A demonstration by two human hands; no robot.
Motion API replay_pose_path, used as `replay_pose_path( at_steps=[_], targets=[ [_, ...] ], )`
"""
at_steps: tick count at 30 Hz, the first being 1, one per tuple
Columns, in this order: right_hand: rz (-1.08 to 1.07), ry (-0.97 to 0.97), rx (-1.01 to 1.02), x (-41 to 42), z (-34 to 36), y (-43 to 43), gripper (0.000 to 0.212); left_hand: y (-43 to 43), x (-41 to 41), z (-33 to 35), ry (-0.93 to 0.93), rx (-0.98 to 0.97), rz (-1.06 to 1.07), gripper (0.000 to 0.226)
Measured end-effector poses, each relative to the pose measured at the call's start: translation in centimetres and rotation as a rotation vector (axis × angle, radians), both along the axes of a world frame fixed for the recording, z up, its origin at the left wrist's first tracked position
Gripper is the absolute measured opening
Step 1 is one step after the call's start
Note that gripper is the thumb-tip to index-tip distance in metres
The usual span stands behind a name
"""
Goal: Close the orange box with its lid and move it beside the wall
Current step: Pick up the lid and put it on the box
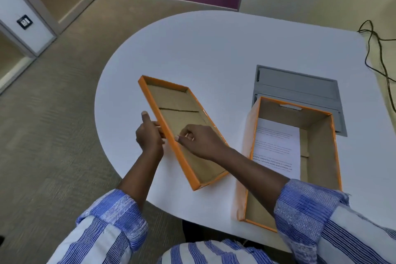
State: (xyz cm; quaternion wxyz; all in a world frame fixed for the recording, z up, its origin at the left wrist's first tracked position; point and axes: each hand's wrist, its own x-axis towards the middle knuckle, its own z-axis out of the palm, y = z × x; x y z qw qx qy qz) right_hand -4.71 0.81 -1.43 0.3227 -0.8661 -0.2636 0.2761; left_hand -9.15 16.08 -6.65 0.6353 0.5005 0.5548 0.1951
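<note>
Hands, left hand point(149, 135) and right hand point(198, 140), grip upturned orange lid point(171, 100), brown cardboard inside.

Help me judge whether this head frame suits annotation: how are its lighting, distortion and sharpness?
Head view: soft, even light, with only faint shadows on the white table; wide-angle bending curves the table edge and door frames; the orange lid and both hands, left hand and right hand, are fairly sharp; print on the paper in the orange box is mostly too soft to read.

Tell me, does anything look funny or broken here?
Nothing looks broken. The lid lies upside down, askew, left of the open orange box, with both hands gripping its edge.
</note>
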Motion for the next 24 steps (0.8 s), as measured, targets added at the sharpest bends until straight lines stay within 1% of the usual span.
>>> replay_pose_path(
  at_steps=[4,7,9,11,13,14,16,18,20,22,24],
  targets=[
    [-0.051,-0.05,-0.012,1.0,1.9,0.0,0.018,-1.8,2.2,2.6,-0.168,-0.055,-0.127,0.063],
    [-0.121,-0.034,0.053,2.3,3.3,-1.2,0.016,-2.7,2.7,2.5,-0.194,-0.069,-0.245,0.058],
    [-0.167,0.051,0.154,3.0,4.6,-2.1,0.022,-3.4,2.6,1.0,-0.124,-0.08,-0.317,0.056],
    [-0.232,0.181,0.279,3.5,6.1,-3.2,0.028,-4.1,1.9,-0.9,0.011,-0.114,-0.372,0.058],
    [-0.307,0.313,0.408,3.9,7.3,-4.6,0.03,-4.7,0.8,-2.1,0.117,-0.225,-0.416,0.064],
    [-0.346,0.371,0.465,4.0,7.8,-5.5,0.029,-5.0,0.3,-2.2,0.122,-0.31,-0.446,0.066],
    [-0.419,0.491,0.578,4.0,8.3,-7.6,0.021,-5.8,-0.3,-2.1,0.035,-0.477,-0.504,0.059],
    [-0.497,0.553,0.645,4.0,8.0,-10.4,0.017,-6.4,-0.3,-2.0,-0.053,-0.555,-0.547,0.058],
    [-0.566,0.515,0.619,3.8,7.6,-13.6,0.023,-7.1,0.0,-1.8,-0.066,-0.507,-0.593,0.053],
    [-0.658,0.352,0.476,3.5,7.0,-16.9,0.031,-7.8,0.5,-1.4,-0.039,-0.365,-0.635,0.044],
    [-0.79,0.182,0.307,2.9,6.6,-19.9,0.034,-8.9,1.2,-0.8,-0.01,-0.173,-0.707,0.048]
  ],
)
